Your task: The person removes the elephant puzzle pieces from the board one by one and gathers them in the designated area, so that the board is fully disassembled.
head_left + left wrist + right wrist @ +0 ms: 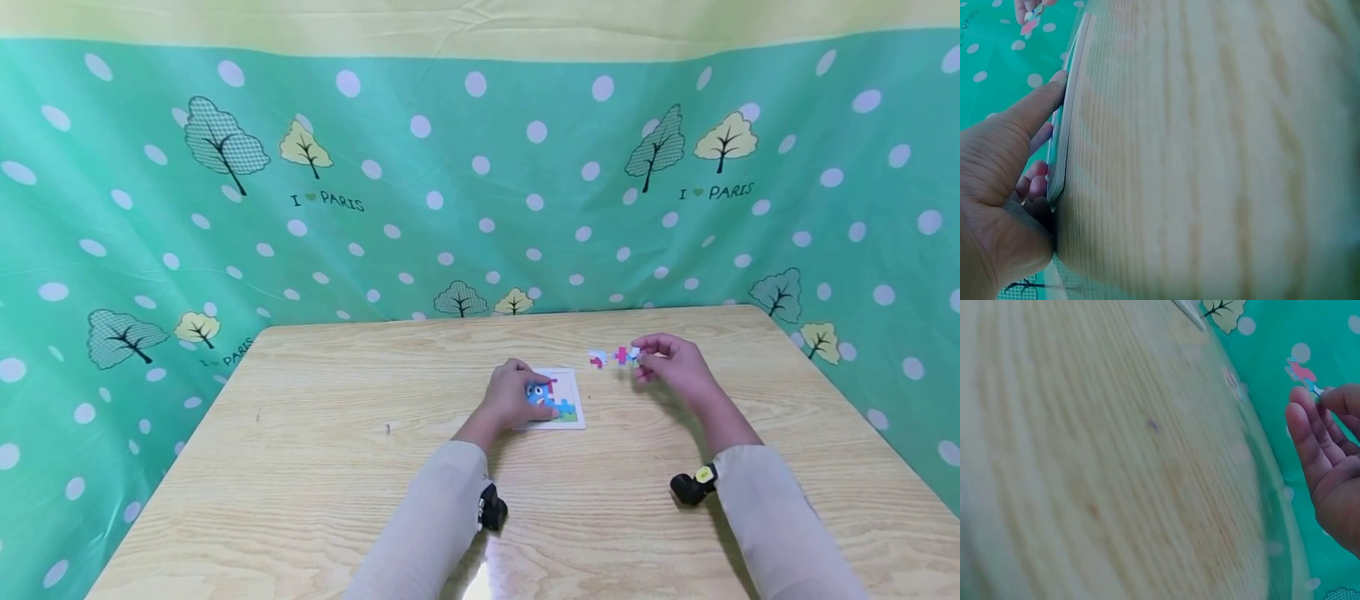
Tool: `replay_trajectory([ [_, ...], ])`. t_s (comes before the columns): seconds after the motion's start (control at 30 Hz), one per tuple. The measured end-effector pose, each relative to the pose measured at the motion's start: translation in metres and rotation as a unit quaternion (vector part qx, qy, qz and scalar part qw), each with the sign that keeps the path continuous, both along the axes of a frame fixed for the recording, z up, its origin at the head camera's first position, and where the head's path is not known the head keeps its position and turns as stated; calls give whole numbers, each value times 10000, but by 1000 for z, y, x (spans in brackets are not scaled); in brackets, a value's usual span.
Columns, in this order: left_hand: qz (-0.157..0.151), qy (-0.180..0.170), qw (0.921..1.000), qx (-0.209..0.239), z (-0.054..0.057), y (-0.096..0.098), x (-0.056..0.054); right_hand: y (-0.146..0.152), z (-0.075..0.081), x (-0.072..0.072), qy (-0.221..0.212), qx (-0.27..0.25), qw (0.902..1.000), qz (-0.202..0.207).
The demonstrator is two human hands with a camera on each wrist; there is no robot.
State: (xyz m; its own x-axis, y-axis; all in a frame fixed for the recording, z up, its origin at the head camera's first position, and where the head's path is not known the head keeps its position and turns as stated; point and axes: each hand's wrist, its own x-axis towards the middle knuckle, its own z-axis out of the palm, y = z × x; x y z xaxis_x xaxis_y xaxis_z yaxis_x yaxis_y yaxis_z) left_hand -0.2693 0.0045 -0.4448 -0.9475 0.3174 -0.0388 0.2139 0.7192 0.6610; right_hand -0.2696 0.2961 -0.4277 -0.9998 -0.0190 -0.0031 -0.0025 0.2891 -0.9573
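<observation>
My left hand (pixel 512 396) lies over the left side of a small white-bordered jigsaw puzzle board (pixel 572 398) showing a blue cartoon character. In the left wrist view, the thumb (pixel 1035 107) reaches along the board's face while other fingertips (pixel 1038 186) curl in at its side; the board's edge (pixel 1071 119) sits flat on the table. Raised above the table to the right, my right hand (pixel 675 367) pinches a pink, white and blue puzzle piece (pixel 1302 371) between thumb and fingertips. Another pink-and-white puzzle piece (pixel 597 358) lies between the board and that hand.
The wooden table (pixel 315 483) spreads around both hands. Small dark specks (pixel 387 429) mark its surface. Behind it hangs a green dotted curtain (pixel 420 217) printed with trees. Black wrist cameras (pixel 492 508) are strapped at both sleeves.
</observation>
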Motion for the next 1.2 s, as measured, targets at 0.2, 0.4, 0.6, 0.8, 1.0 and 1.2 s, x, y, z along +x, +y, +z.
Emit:
replay_trajectory([
  [0.2,-23,-17,10000,12,1,-1,0,3,-5,-9,-60,57,10000,-27],
  [0.4,-41,-36,10000,45,1,0,0,6,-11,-21,-289,193,9993,-108],
  [0.6,-54,-17,10000,30,1,1,0,6,-12,-27,-501,217,9984,-173],
  [0.8,-52,-19,10000,37,1,1,1,7,-13,-31,-413,582,9973,-146],
  [1.0,-45,-69,9999,86,2,0,1,7,-14,-34,-255,1383,9900,-75],
  [1.2,-26,-102,9999,83,1,-1,0,5,-13,-35,-129,1950,9807,2],
])
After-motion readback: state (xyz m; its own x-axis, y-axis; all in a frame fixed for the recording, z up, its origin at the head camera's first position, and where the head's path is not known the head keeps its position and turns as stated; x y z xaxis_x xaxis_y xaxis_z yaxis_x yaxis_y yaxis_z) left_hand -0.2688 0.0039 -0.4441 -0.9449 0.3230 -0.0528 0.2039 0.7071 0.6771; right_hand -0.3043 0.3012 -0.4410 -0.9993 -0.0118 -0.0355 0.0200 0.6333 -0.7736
